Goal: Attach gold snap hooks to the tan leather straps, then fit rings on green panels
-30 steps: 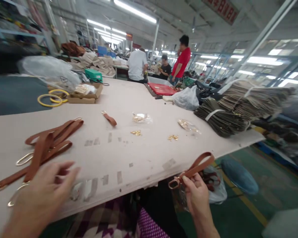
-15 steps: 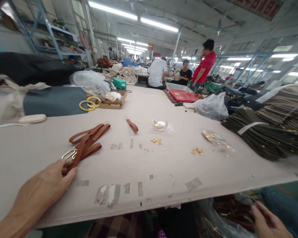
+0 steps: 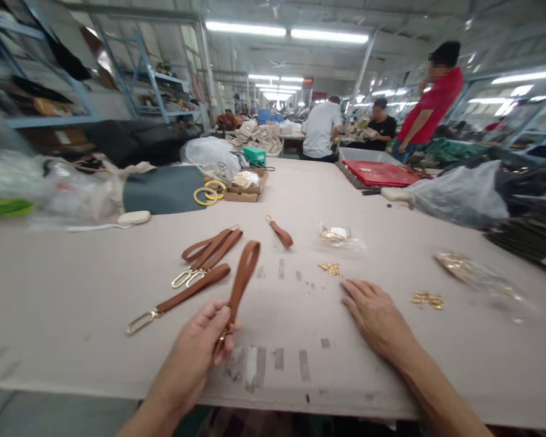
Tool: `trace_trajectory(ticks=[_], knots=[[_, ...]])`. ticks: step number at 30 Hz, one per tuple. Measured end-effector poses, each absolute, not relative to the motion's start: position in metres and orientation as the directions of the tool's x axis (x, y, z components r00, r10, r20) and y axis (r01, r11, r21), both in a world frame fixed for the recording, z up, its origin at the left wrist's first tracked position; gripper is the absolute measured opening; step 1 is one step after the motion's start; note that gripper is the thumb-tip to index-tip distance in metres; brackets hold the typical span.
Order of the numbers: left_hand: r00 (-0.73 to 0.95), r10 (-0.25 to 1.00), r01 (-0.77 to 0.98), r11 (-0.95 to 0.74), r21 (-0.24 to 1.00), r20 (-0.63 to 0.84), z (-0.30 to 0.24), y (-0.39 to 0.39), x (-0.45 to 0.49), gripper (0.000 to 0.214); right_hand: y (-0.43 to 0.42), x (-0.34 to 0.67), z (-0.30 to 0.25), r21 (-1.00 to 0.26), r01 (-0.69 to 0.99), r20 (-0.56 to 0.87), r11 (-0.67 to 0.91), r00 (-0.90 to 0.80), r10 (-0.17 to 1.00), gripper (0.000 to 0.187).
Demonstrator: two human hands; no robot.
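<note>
My left hand (image 3: pixel 200 346) is closed on a brown leather wrist strap (image 3: pixel 244 273), its loop standing up above the fingers and its metal end partly hidden in the grip. Just beyond lie several more brown straps (image 3: pixel 213 252) with oval gold-coloured rings, one of them (image 3: pixel 182 294) apart at an angle. My right hand (image 3: pixel 377 315) rests palm down on the table, fingers stretched out. Its fingertips are beside a small pile of gold-coloured metal pieces (image 3: pixel 330 268). A single short strap (image 3: pixel 279 232) lies farther back.
A second gold pile (image 3: pixel 428 300) and clear bags of metal parts (image 3: pixel 337 235) lie to the right. Yellow rings (image 3: pixel 205 195) and a cardboard box (image 3: pixel 246 193) stand at the back left. Red sheets (image 3: pixel 380 173) lie back right. Several people are beyond the table.
My left hand has moved right, now lifting one strap; the other straps lie spread on the table. My right hand has come up from below the table edge to the gold pieces. The view has turned left.
</note>
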State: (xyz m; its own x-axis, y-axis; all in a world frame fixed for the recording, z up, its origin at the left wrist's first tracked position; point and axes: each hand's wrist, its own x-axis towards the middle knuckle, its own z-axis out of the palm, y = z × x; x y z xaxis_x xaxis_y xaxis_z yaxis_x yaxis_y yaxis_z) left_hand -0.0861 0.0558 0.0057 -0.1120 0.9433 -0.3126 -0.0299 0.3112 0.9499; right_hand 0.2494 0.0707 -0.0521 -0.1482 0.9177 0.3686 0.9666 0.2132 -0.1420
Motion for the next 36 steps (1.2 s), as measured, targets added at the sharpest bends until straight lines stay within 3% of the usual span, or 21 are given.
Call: trace_trajectory(ticks=[3,5,8,12,17,20,23,36], knots=[[0.036,0.935,-0.125,0.355,0.926,-0.353,0.0,0.051,-0.07,0.043,0.082,0.251,-0.059,-0.127,0.966,0.418,0.225,-0.154,0.895,0.04],[0.096,0.957,-0.019,0.277,0.961,-0.274,-0.002,0.048,-0.064,0.038,0.081,0.251,-0.057,-0.189,0.959,0.489,0.21,-0.094,0.867,0.039],[0.137,0.983,0.203,0.095,0.974,-0.125,-0.004,0.045,-0.059,0.034,0.069,0.243,-0.048,-0.395,0.904,0.535,0.163,0.082,0.841,0.032],[0.146,0.983,0.436,-0.166,0.885,0.112,-0.009,0.044,-0.053,0.03,0.043,0.219,-0.036,-0.716,0.693,0.341,0.088,0.236,0.91,0.027],[0.25,0.964,0.389,-0.015,0.921,-0.09,-0.004,0.032,-0.041,0.033,0.01,0.175,-0.024,-0.971,0.241,0.061,0.011,0.204,0.977,0.027],[0.341,0.927,0.295,0.054,0.954,-0.158,0.003,0.02,-0.03,0.028,-0.003,0.152,-0.019,-0.998,-0.037,-0.058,-0.054,0.107,0.993,0.025],[0.415,0.901,0.181,0.058,0.982,-0.13,0.007,0.011,-0.021,0.026,-0.01,0.139,-0.018,-0.974,-0.195,-0.126,-0.118,0.029,0.992,0.025],[0.51,0.86,0.148,-0.054,0.988,-0.029,0.017,-0.008,-0.016,0.029,-0.03,0.14,-0.02,-0.977,-0.166,-0.138,-0.134,0.014,0.99,0.023]])
